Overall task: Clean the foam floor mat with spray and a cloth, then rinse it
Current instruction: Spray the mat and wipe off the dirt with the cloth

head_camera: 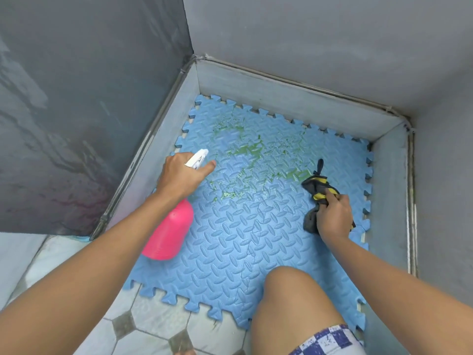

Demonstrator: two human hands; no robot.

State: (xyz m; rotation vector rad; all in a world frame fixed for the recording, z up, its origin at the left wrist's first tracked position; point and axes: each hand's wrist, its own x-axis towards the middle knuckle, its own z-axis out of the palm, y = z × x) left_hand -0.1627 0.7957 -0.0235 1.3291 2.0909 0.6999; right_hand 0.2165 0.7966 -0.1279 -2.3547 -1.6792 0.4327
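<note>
A blue foam floor mat (230,242) with jigsaw edges lies in a corner of grey walls. Green stains (249,152) and wet patches spread over its far half. My left hand (183,176) grips a pink spray bottle (169,231) by its white trigger head, nozzle aimed over the stained part. My right hand (334,213) holds a bunched grey and yellow cloth (317,188) against the mat, just right of the stains.
Grey walls with a raised grey skirting (289,98) close in the mat on the left, back and right. White floor tiles with dark diamond insets (158,324) lie in front. My bare knee (289,303) rests over the mat's near right part.
</note>
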